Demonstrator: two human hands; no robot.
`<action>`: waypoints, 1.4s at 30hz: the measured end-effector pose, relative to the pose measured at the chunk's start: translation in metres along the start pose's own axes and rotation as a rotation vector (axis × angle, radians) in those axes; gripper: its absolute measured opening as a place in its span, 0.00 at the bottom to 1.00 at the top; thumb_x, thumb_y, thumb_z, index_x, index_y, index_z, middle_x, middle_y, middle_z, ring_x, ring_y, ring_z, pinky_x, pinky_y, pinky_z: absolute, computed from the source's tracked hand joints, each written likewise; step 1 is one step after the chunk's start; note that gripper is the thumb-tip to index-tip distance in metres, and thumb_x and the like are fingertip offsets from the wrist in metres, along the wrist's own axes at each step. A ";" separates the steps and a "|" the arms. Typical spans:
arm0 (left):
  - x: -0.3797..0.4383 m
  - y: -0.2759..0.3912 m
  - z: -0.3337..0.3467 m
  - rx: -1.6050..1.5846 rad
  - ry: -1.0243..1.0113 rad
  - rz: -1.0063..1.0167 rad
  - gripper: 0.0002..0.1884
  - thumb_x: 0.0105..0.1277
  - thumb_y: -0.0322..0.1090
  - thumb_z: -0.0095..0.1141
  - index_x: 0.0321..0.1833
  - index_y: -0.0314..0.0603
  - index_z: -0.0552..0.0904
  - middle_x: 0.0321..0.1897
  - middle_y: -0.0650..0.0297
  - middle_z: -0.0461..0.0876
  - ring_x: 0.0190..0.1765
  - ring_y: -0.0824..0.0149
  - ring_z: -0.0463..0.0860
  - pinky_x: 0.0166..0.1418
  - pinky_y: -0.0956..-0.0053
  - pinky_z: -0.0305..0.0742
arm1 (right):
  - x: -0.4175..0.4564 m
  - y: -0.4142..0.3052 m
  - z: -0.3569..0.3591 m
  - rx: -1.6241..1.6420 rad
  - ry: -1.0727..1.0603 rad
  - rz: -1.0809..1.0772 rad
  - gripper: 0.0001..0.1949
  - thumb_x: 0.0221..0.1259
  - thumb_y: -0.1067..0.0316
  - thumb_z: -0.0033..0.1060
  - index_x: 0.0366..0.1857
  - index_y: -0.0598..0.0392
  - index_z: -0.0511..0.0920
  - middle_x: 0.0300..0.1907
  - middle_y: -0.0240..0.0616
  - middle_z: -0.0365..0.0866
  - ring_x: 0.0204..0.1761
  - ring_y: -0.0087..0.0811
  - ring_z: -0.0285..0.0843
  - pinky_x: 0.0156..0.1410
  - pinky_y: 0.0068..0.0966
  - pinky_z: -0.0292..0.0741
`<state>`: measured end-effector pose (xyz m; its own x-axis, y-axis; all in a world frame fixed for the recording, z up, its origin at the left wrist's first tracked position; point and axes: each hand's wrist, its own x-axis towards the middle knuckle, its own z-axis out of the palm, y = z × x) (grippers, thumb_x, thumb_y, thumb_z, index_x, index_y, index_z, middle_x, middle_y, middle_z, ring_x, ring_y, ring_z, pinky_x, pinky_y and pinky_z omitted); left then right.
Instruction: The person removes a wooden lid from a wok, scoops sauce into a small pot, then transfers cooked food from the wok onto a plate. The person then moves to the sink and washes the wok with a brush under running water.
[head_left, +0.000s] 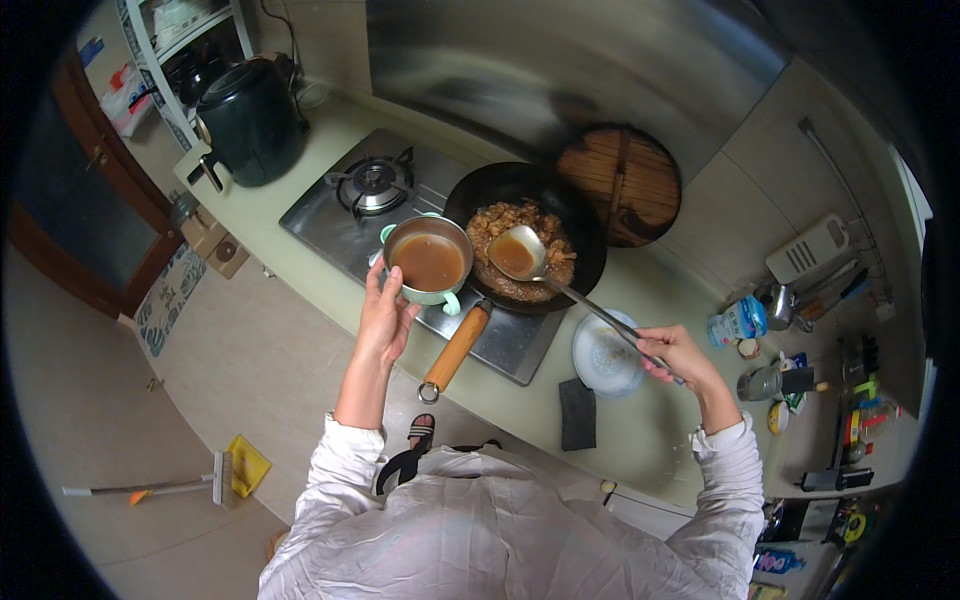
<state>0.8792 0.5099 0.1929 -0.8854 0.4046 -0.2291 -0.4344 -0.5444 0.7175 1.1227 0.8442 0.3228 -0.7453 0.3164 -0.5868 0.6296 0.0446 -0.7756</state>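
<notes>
My left hand holds a mint-green bowl with small side handles and a metal inner wall, beside the wok's near left rim. Brown liquid fills much of it. In my right hand is the long handle of a metal ladle. Its head, with brown liquid in it, is over a black wok with a wooden handle. Browned chunks of food sit in bubbling brown sauce in the wok, which stands on the gas stove's right burner, hidden beneath it.
The stove's left burner holds nothing. A round wooden lid leans against the wall behind the wok. Right of the stove are a pale plate and a dark cloth. A dark green air fryer stands at the counter's left end.
</notes>
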 end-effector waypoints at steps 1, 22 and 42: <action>0.000 -0.001 0.002 -0.010 -0.003 -0.003 0.34 0.72 0.45 0.55 0.75 0.54 0.52 0.67 0.60 0.64 0.63 0.64 0.72 0.57 0.62 0.73 | -0.008 -0.008 0.001 -0.006 0.021 -0.013 0.14 0.68 0.72 0.55 0.55 0.62 0.78 0.22 0.31 0.74 0.14 0.16 0.62 0.17 0.16 0.55; -0.008 -0.006 0.032 -0.088 -0.061 -0.071 0.30 0.74 0.38 0.52 0.74 0.52 0.53 0.63 0.57 0.70 0.63 0.62 0.74 0.61 0.60 0.75 | -0.066 -0.054 0.058 -0.618 0.302 -0.470 0.17 0.60 0.71 0.63 0.53 0.61 0.80 0.26 0.48 0.80 0.23 0.33 0.75 0.34 0.30 0.73; -0.005 -0.007 0.027 -0.153 -0.088 -0.054 0.33 0.74 0.38 0.51 0.76 0.48 0.49 0.66 0.55 0.66 0.63 0.56 0.74 0.66 0.55 0.74 | -0.039 -0.019 0.018 0.042 0.104 -0.151 0.18 0.69 0.70 0.55 0.61 0.62 0.74 0.22 0.30 0.74 0.15 0.16 0.63 0.17 0.16 0.57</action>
<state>0.8916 0.5314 0.2067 -0.8450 0.4955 -0.2011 -0.5070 -0.6228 0.5958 1.1363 0.8136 0.3562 -0.8027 0.4057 -0.4371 0.5008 0.0605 -0.8635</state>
